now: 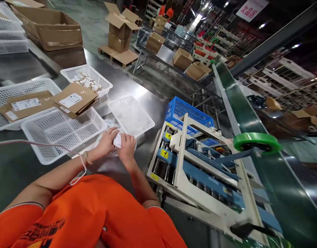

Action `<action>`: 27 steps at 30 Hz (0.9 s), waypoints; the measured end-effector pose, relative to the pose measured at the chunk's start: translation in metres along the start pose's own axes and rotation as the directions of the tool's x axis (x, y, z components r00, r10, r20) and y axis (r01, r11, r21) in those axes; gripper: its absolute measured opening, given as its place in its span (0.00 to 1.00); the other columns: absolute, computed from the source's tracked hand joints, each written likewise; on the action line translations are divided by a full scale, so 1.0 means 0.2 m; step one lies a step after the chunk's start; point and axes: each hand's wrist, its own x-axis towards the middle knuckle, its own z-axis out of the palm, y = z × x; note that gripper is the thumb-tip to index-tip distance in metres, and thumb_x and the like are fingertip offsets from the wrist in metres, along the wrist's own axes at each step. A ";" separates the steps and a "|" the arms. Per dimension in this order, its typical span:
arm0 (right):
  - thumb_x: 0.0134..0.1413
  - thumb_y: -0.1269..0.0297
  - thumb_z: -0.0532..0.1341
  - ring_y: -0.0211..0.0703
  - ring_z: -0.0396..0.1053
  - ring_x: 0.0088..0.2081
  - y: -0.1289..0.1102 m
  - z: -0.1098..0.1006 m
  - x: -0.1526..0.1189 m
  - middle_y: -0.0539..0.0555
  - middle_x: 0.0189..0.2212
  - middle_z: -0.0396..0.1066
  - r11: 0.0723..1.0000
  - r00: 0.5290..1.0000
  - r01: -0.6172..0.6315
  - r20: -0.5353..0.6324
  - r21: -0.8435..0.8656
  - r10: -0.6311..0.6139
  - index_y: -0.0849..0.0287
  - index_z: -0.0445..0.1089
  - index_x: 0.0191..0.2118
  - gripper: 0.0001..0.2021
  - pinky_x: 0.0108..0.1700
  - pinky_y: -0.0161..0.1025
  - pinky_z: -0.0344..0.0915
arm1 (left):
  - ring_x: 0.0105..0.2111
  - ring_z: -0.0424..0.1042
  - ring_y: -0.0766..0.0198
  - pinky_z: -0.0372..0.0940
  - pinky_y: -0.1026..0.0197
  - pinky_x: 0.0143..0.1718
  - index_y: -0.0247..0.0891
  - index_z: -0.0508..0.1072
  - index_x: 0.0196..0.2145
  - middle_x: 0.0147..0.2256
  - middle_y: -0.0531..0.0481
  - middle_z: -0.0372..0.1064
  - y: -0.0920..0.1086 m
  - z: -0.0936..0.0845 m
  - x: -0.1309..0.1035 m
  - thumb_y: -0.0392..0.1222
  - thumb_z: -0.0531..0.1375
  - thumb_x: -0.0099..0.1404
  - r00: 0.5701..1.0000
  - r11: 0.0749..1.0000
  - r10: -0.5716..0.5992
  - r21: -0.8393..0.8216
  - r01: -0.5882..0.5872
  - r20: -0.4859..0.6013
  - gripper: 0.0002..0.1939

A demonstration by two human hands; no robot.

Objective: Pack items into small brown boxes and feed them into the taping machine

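Observation:
My left hand (106, 141) and my right hand (126, 147) come together over the steel table (127, 86), both closed on a small white item (117, 140) with faint lines across it. Its exact kind does not show. Clear plastic packaging (110, 121) lies just beyond my fingers. To the left is a white perforated basket (62, 132), with labelled flat cardboard mailers (75, 99) resting over its far edge. Another white basket (132, 115) sits beyond my right hand. Farther back, a white basket (104, 77) holds several small white pieces.
A thin pale cable (55, 144) crosses from the left over my left forearm. On the right stand a roller machine (189, 162), a blue crate (176, 112) and a green conveyor belt (233, 100). A large cardboard box (52, 32) is at the back left.

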 end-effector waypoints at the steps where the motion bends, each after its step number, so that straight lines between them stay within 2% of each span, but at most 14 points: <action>1: 0.74 0.69 0.64 0.64 0.71 0.57 -0.03 0.00 0.01 0.68 0.56 0.78 0.998 0.999 -0.029 0.021 -0.064 0.031 0.57 0.77 0.61 0.15 0.61 0.59 0.69 | 0.73 0.71 0.33 0.70 0.34 0.73 0.34 0.77 0.70 0.77 0.31 0.66 0.02 0.02 0.00 0.23 0.62 0.59 1.000 1.000 0.003 0.011 -0.003 0.017 0.41; 4: 0.78 0.73 0.57 0.65 0.73 0.55 -0.07 0.01 0.05 0.71 0.52 0.78 0.979 0.989 -0.130 0.054 -0.156 0.140 0.60 0.77 0.57 0.13 0.60 0.61 0.71 | 0.77 0.67 0.35 0.68 0.34 0.74 0.33 0.76 0.72 0.77 0.30 0.66 0.05 0.05 0.02 0.23 0.61 0.62 0.996 1.000 0.009 0.021 -0.010 0.084 0.40; 6: 0.73 0.74 0.63 0.65 0.74 0.57 -0.04 0.00 0.09 0.71 0.54 0.78 0.989 0.990 -0.107 0.082 -0.098 0.116 0.60 0.75 0.61 0.15 0.62 0.62 0.72 | 0.78 0.66 0.34 0.67 0.33 0.75 0.31 0.74 0.73 0.77 0.27 0.66 0.04 0.02 0.06 0.23 0.64 0.60 0.990 1.000 -0.017 0.019 0.015 0.138 0.43; 9: 0.54 0.73 0.77 0.63 0.76 0.63 0.07 -0.03 0.13 0.64 0.62 0.76 0.986 0.988 0.031 0.147 0.166 -0.056 0.56 0.68 0.69 0.38 0.67 0.60 0.75 | 0.75 0.69 0.31 0.67 0.32 0.75 0.30 0.74 0.72 0.76 0.24 0.67 0.00 -0.03 0.12 0.25 0.71 0.53 0.982 0.999 -0.047 0.021 0.044 0.185 0.48; 10: 0.49 0.73 0.79 0.61 0.77 0.63 0.10 -0.03 0.14 0.62 0.62 0.77 0.965 0.982 0.051 0.160 0.258 -0.095 0.55 0.68 0.69 0.41 0.67 0.58 0.77 | 0.75 0.69 0.30 0.67 0.32 0.75 0.31 0.74 0.72 0.77 0.24 0.66 -0.02 -0.04 0.13 0.26 0.72 0.52 0.982 0.999 -0.047 0.028 0.043 0.183 0.48; 12: 0.48 0.71 0.78 0.56 0.80 0.58 0.16 0.00 0.16 0.57 0.58 0.79 0.931 0.980 0.038 0.168 0.362 -0.105 0.54 0.70 0.63 0.36 0.63 0.55 0.80 | 0.76 0.68 0.30 0.65 0.31 0.76 0.34 0.75 0.72 0.78 0.26 0.65 -0.03 -0.05 0.13 0.27 0.72 0.53 0.984 0.999 -0.041 0.041 0.034 0.174 0.47; 14: 0.50 0.72 0.74 0.54 0.81 0.53 0.18 0.05 0.15 0.54 0.52 0.80 0.938 0.984 0.028 0.156 0.344 -0.087 0.53 0.72 0.54 0.26 0.60 0.54 0.82 | 0.76 0.69 0.29 0.65 0.30 0.75 0.35 0.77 0.70 0.78 0.26 0.65 -0.04 -0.03 0.12 0.27 0.71 0.55 0.987 0.999 -0.024 0.032 0.019 0.160 0.43; 16: 0.52 0.75 0.71 0.54 0.80 0.52 0.19 0.10 0.14 0.54 0.48 0.80 0.951 0.984 0.065 0.140 0.302 -0.112 0.53 0.73 0.49 0.20 0.60 0.53 0.81 | 0.75 0.70 0.30 0.66 0.32 0.75 0.33 0.79 0.66 0.77 0.25 0.66 -0.05 -0.01 0.11 0.26 0.69 0.54 0.988 1.000 -0.008 0.011 0.007 0.157 0.40; 18: 0.53 0.75 0.72 0.54 0.80 0.54 0.22 0.11 0.16 0.57 0.51 0.81 0.931 0.981 0.126 0.099 0.341 -0.169 0.54 0.74 0.50 0.19 0.60 0.52 0.81 | 0.74 0.71 0.30 0.66 0.33 0.75 0.32 0.81 0.63 0.75 0.26 0.68 -0.08 -0.02 0.12 0.26 0.71 0.51 0.989 0.999 -0.027 -0.036 0.032 0.146 0.40; 20: 0.59 0.72 0.72 0.54 0.81 0.58 0.30 0.07 0.21 0.61 0.58 0.81 0.904 0.988 0.146 -0.021 0.401 -0.151 0.57 0.75 0.54 0.18 0.61 0.50 0.81 | 0.71 0.73 0.29 0.69 0.34 0.74 0.34 0.83 0.61 0.74 0.28 0.71 -0.12 -0.07 0.13 0.27 0.73 0.48 0.990 0.992 -0.068 -0.094 0.079 0.123 0.40; 22: 0.68 0.69 0.68 0.55 0.80 0.61 0.39 0.00 0.31 0.64 0.60 0.81 0.936 0.989 0.054 -0.146 0.348 -0.002 0.58 0.77 0.54 0.11 0.64 0.50 0.78 | 0.67 0.77 0.30 0.75 0.38 0.69 0.35 0.85 0.58 0.71 0.31 0.75 -0.16 -0.13 0.15 0.28 0.74 0.47 0.991 0.976 -0.100 -0.186 0.116 0.090 0.38; 23: 0.72 0.69 0.65 0.55 0.80 0.61 0.43 -0.03 0.37 0.65 0.58 0.82 0.962 0.985 -0.037 -0.154 0.269 0.081 0.59 0.79 0.54 0.09 0.65 0.50 0.77 | 0.64 0.79 0.31 0.77 0.41 0.65 0.35 0.87 0.56 0.70 0.32 0.76 -0.17 -0.16 0.16 0.28 0.73 0.46 0.991 0.964 -0.110 -0.233 0.124 0.073 0.36; 25: 0.79 0.70 0.58 0.54 0.80 0.61 0.47 -0.04 0.48 0.65 0.56 0.84 0.982 0.983 -0.186 0.003 0.020 0.186 0.60 0.81 0.54 0.13 0.66 0.48 0.74 | 0.56 0.83 0.36 0.80 0.45 0.57 0.36 0.88 0.54 0.68 0.33 0.78 -0.18 -0.21 0.19 0.26 0.71 0.46 0.991 0.939 -0.129 -0.317 0.133 0.034 0.35; 27: 0.82 0.69 0.57 0.52 0.80 0.61 0.45 0.01 0.57 0.65 0.57 0.84 0.966 0.944 -0.174 0.246 -0.191 0.218 0.61 0.82 0.58 0.15 0.65 0.43 0.73 | 0.50 0.84 0.42 0.80 0.46 0.52 0.36 0.88 0.55 0.68 0.34 0.78 -0.18 -0.24 0.23 0.25 0.69 0.48 0.992 0.933 -0.117 -0.346 0.097 -0.038 0.34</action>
